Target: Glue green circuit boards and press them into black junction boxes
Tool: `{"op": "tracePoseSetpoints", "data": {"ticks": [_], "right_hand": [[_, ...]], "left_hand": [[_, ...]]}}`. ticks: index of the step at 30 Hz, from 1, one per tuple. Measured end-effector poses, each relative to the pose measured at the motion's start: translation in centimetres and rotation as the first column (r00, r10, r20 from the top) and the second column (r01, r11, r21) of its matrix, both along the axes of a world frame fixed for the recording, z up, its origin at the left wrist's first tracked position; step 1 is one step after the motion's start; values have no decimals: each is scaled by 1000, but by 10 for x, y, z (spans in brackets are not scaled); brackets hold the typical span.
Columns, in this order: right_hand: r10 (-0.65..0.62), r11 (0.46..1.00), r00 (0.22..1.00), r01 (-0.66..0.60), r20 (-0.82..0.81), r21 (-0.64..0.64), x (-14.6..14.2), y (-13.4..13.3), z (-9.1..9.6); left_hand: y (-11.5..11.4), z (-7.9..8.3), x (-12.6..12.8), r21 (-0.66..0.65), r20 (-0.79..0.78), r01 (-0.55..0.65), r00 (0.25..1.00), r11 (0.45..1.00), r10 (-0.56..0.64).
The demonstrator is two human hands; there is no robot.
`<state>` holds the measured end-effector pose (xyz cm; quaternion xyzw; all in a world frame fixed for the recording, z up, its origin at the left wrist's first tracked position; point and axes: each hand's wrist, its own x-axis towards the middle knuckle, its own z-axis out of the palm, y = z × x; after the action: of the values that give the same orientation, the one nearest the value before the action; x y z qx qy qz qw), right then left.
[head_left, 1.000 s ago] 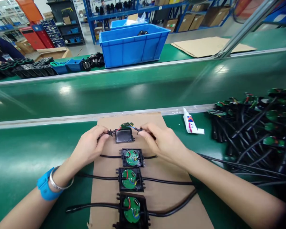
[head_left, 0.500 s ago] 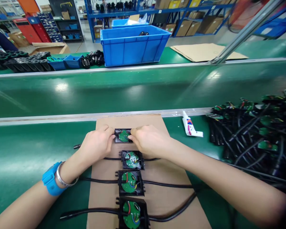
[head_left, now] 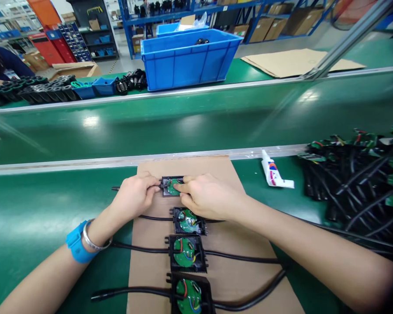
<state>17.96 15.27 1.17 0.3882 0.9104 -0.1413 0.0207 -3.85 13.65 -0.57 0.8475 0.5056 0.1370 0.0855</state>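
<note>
My left hand point(head_left: 134, 194) is closed in a pinch on the black cable point(head_left: 115, 188) at the left side of the farthest black plastic housing point(head_left: 165, 192). My right hand point(head_left: 209, 194) covers the housing's right side, its index finger pressing on the round green circuit board point(head_left: 170, 188) inside; its other fingers are partly hidden. Nearer me, three more housings lie in a column: one just below my right hand point(head_left: 190, 221), a middle one point(head_left: 187, 253) and the nearest point(head_left: 191, 293). Each holds a green board with coloured wires, and cables run out both sides.
Brown cardboard point(head_left: 150, 266) lies under the housings on the green bench. To the right are a white glue tube point(head_left: 275, 172) and a pile of black cables with boards point(head_left: 356, 183). A blue crate point(head_left: 190, 61) stands beyond the ledge; a person point(head_left: 6, 61) is at far left.
My right index finger has moved from the housing's right edge onto the circuit board. My left hand has shifted slightly on the cable. The whole view has swung slightly left.
</note>
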Motion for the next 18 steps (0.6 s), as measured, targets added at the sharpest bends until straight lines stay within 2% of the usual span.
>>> {"op": "tracePoseSetpoints", "data": {"ticks": [3,5,7,9,12,14,18], "right_hand": [[-5,1000,1000,5,1,-13,-1,0,1],[-8,1000,1000,8,18,-13,-1,0,2],[-12,1000,999,12,33,-4,-2,-1,3],[-22,1000,999,22,32,7,-2,-3,3],[-37,999,999,36,26,21,-2,-6,3],[-40,999,999,39,20,25,-2,-6,3],[-52,998,999,52,-6,19,-1,-5,2]], "left_hand": [[-5,1,8,175,-239,90,970,980,-46],[-9,3,15,248,-421,199,904,948,-80],[-12,3,19,293,-516,279,852,914,-95],[-15,-2,19,355,-500,283,863,891,-74],[-16,-12,12,459,-356,183,934,870,-8],[-14,-16,7,499,-301,148,954,854,10],[-5,-15,0,430,-370,276,922,860,-112]]}}
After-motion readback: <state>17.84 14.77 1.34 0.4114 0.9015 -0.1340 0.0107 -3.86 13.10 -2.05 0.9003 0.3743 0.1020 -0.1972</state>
